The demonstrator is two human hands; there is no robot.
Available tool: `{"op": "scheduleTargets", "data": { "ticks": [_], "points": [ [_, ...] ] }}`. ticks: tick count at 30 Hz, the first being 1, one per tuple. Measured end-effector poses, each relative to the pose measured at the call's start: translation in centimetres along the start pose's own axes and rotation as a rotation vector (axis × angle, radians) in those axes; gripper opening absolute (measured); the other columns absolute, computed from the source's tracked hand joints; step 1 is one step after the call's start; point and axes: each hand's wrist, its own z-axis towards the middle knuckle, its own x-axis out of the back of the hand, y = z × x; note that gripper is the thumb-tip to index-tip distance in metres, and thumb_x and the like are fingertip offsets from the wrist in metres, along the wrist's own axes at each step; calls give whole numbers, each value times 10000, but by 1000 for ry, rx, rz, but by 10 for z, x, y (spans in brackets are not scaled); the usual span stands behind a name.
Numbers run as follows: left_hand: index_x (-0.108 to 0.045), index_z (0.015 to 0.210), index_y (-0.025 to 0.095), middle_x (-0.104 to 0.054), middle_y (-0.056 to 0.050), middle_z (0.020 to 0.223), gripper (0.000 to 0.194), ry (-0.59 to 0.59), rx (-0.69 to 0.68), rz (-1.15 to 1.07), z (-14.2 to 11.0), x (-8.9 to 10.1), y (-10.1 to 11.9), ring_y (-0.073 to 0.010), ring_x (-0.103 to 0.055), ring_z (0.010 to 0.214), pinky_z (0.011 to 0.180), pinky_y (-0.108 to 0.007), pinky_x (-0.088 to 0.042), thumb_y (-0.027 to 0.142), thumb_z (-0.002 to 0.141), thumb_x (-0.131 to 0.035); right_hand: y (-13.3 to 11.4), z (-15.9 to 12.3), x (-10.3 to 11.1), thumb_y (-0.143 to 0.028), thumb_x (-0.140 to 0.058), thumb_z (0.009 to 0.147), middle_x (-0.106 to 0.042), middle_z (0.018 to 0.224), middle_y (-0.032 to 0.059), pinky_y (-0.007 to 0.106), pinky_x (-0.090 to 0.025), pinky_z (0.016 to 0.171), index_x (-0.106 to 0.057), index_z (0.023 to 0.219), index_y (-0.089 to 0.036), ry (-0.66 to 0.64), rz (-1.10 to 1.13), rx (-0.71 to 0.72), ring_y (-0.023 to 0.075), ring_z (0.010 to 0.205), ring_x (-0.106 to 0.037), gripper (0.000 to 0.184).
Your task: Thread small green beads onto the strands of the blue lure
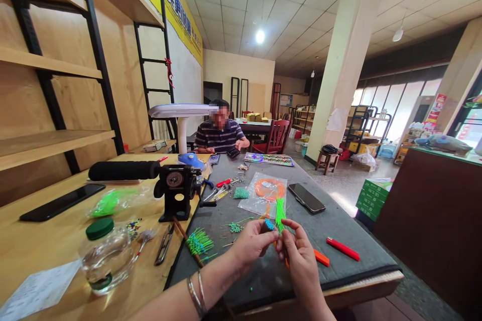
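Note:
My left hand (252, 243) pinches a small blue beaded piece (268, 224) at its fingertips. My right hand (301, 256) grips a bundle of bright green strands (280, 214) rising from between my fingers, and an orange cord (286, 259) shows below them. The two hands nearly touch above the grey work mat (263, 281). Ahead of them lies a plastic bag of orange cord (263, 195). A tuft of green strands with blue beads (199, 242) rests to the left, and a small teal bead cluster (235, 227) lies nearby.
A black hand-cranked device (176, 190) is fixed at the wooden table's edge. A lidded glass jar (105, 256), several tools, a red cutter (342, 249) and a smartphone (306, 198) lie about. A person in a striped shirt (220, 135) sits across the table.

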Motion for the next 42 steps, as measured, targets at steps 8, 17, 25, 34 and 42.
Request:
{"op": "scheduleTargets", "data": {
  "ticks": [8, 17, 25, 34, 42],
  "points": [
    [-580, 593, 143, -495, 49, 471, 370, 100, -8, 23, -3, -4, 6, -39, -269, 401, 414, -227, -162, 457, 573, -776, 1, 1, 3, -561, -683, 713, -486, 558, -48, 198, -294, 450, -586, 994, -196, 22, 36, -5, 97, 480, -406, 471],
    [-619, 756, 157, -535, 28, 604, 214, 219, -138, 53, 6, 8, 1, -114, -460, 588, 580, -233, -352, 321, 653, -712, 3, 6, 0, -540, -683, 706, -490, 576, -40, 203, -282, 456, -649, 877, -156, -97, -181, 22, 91, 501, -371, 422],
    [-506, 668, 202, -498, 23, 606, 122, 342, -391, 539, 7, 16, -3, -139, -419, 584, 585, -258, -270, 187, 787, -527, 8, 2, -11, -578, -610, 730, -460, 470, -43, 233, -295, 477, -492, 554, -201, -84, -425, 47, 110, 472, -385, 432],
    [-478, 702, 206, -484, 26, 608, 121, 571, -363, 557, 21, 33, 2, -145, -436, 590, 604, -263, -286, 226, 818, -503, 11, -22, -14, -568, -572, 769, -463, 482, -37, 239, -312, 489, -473, 560, -209, -35, -467, 50, 119, 484, -410, 427],
    [-566, 794, 150, -545, 25, 714, 293, 218, 20, -228, 17, 28, 13, -61, -461, 581, 472, -167, -259, 243, 596, -761, 3, -15, -3, -583, -638, 730, -560, 577, -11, 207, -281, 440, -578, 713, -183, 0, -213, -6, 99, 496, -405, 404]
  ]
}}
